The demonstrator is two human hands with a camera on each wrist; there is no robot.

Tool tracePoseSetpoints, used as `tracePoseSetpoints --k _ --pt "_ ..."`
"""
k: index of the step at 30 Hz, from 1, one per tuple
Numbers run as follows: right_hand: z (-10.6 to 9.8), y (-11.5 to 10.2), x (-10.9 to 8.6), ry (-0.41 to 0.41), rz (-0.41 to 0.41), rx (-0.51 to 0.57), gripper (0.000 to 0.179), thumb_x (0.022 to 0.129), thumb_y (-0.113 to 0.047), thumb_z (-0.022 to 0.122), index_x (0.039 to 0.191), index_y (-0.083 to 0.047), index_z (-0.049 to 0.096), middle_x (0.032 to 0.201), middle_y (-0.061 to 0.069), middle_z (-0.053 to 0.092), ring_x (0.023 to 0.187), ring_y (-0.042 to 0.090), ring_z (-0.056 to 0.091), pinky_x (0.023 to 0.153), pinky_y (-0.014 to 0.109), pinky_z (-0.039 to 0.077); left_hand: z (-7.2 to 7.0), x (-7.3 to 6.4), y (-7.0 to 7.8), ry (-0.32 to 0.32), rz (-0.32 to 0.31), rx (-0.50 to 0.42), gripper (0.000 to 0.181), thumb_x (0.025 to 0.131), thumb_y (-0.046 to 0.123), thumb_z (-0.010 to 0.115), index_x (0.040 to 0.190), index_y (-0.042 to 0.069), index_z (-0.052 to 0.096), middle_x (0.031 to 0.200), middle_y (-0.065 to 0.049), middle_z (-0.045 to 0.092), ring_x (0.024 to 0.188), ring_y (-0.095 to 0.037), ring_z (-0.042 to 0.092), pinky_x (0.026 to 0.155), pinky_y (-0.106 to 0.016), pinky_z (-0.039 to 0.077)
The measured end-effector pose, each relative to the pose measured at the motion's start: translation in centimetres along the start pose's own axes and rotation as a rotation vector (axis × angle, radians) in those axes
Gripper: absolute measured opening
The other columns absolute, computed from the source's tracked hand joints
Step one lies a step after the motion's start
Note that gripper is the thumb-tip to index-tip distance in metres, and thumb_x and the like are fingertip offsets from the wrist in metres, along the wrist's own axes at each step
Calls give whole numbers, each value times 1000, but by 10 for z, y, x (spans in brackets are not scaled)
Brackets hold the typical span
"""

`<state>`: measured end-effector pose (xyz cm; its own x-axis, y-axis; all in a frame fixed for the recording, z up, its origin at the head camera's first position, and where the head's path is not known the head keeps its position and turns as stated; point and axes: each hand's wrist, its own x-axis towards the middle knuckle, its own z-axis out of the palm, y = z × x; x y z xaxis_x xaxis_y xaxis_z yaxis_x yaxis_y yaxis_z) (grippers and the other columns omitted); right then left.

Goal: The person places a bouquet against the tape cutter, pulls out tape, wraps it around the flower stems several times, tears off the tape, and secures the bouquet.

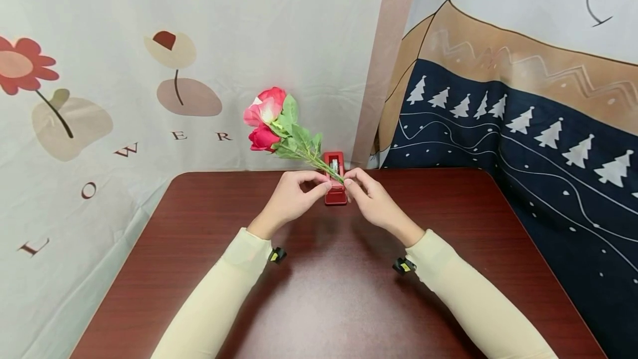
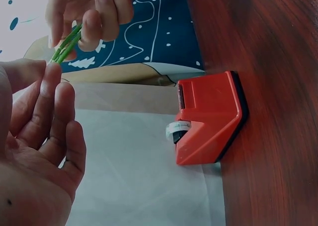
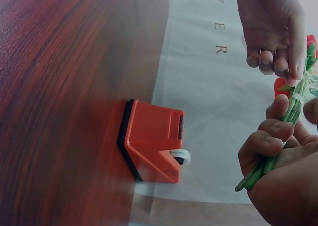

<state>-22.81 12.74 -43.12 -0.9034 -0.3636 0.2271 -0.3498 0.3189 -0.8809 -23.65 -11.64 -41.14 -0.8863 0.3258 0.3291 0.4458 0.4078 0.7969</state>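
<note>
A bunch of pink and red roses [image 1: 266,112] with green leaves leans to the upper left over the table's far edge. My left hand [image 1: 294,198] pinches the green stems [image 2: 67,46] between thumb and forefinger. Lower down, the fingers of my right hand [image 1: 376,201] curl round the stem ends [image 3: 256,179]. A small whitish strip [image 3: 297,96], perhaps tape, shows on the stems between the hands. Below the stems, a red tape dispenser [image 1: 335,197] stands on the table with a tape roll [image 2: 178,130] in it.
The dark reddish-brown wooden table [image 1: 319,292] has rounded far corners. Behind it hangs a pale printed curtain [image 1: 299,26], with a navy tree-patterned cloth [image 1: 448,143] at the right. The dispenser is near the table's far edge.
</note>
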Motion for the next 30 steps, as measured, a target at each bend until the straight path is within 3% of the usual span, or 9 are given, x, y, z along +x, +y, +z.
tracePoseSetpoints --k 4,7,17,22,25,30 --pt "1 2 1 9 8 13 27 119 -32 51 128 -11 64 91 6 61 86 26 60 76 33 48 1 -1 -1 7 -6 15 10 100 27 84 108 22 88 100 6 84 85 -16 70 78 -38 59" --pt "0 3 0 12 16 8 23 118 -32 53 127 -15 65 91 6 61 85 26 60 75 33 48 2 -1 -2 8 -8 18 11 100 27 84 108 21 88 99 6 84 83 -15 69 76 -35 58" --pt "-1 3 0 -1 19 15 19 117 -30 54 130 -19 63 96 8 62 91 28 61 79 37 50 2 0 -1 10 -7 16 12 100 28 84 109 22 88 103 4 85 88 -14 70 80 -41 59" --pt "0 4 -1 8 20 16 19 117 -29 57 131 -19 64 98 8 64 95 39 63 78 34 53 1 1 0 5 -11 16 12 101 30 83 109 22 88 101 4 84 86 -15 69 77 -32 57" --pt "1 4 -1 6 15 26 17 116 -26 58 131 -19 64 96 8 64 90 41 63 73 32 54 1 1 2 8 -7 23 11 101 30 83 108 23 87 99 5 84 87 -15 70 78 -30 56" --pt "1 3 -2 2 7 41 16 115 -20 59 131 -18 63 91 8 62 79 33 62 68 31 54 0 2 2 18 3 34 13 100 29 84 109 21 88 101 5 85 89 -13 71 80 -31 56"
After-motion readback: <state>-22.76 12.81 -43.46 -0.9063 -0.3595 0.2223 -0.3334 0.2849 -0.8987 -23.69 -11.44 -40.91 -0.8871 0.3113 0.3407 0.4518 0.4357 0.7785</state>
